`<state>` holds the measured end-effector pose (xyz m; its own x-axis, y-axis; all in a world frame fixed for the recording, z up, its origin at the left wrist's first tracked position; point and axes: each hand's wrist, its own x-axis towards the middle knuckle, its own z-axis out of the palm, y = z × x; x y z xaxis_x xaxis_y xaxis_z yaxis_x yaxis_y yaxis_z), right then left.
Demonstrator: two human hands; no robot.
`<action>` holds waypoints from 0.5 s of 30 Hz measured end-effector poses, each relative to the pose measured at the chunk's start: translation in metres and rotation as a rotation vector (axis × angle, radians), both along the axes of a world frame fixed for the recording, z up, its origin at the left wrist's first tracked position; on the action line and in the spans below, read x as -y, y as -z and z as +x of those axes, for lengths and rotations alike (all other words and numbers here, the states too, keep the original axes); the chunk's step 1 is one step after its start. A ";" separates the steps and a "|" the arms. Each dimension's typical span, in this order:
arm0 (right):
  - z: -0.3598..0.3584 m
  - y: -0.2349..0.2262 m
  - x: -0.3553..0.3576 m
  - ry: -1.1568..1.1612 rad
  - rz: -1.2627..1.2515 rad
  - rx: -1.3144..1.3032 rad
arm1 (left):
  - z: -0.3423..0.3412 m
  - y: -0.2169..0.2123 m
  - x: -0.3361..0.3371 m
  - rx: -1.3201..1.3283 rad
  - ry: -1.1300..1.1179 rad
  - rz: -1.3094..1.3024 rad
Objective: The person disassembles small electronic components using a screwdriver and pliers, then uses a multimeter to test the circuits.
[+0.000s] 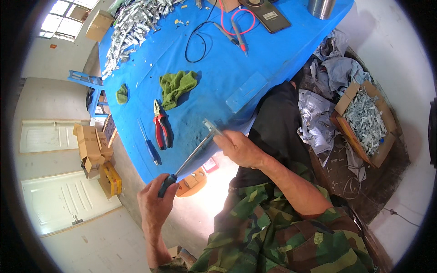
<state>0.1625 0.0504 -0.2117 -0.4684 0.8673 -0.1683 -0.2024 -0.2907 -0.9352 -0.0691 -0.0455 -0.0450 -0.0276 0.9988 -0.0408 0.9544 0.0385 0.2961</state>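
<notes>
My left hand [154, 202] is closed around the dark blue handle of a long screwdriver [195, 154], whose shaft slants up to the right. Its tip meets a small silvery metal piece [210, 126], pinched in my right hand [239, 149] just off the near edge of the blue-covered table [136, 118]. My right fingers partly hide that piece, so its exact kind is unclear. Red-handled pliers [161, 128] lie on the cloth beyond the shaft, beside a thinner blue-handled screwdriver [151, 149]. Farther off is a crumpled green cloth [176, 88], with a smaller green scrap [122, 94] to its left.
Silvery parts [129, 32] are heaped at the table's far left. Probe leads [232, 38], a dark phone-like device [268, 17] and a metal cup [321, 8] sit at the far side. A flat clear piece [247, 92] lies near my leg. Right, a carton [348, 95] holds metal strips.
</notes>
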 end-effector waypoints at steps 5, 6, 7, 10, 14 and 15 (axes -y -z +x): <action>-0.001 0.004 0.000 0.012 0.027 0.022 | 0.012 -0.005 -0.002 -0.127 0.071 0.086; -0.002 0.006 0.000 0.041 0.065 0.043 | 0.013 -0.007 -0.002 -0.170 0.087 0.084; -0.004 0.008 0.001 0.071 0.103 0.064 | 0.015 -0.009 -0.002 -0.212 0.104 0.083; -0.007 0.008 0.005 0.143 0.231 0.175 | 0.013 -0.008 0.001 -0.308 0.153 0.100; -0.009 0.000 0.008 0.133 0.307 0.399 | 0.018 -0.015 0.002 -0.458 0.290 0.193; -0.008 -0.004 0.009 0.147 0.349 0.482 | 0.020 -0.018 0.003 -0.491 0.312 0.192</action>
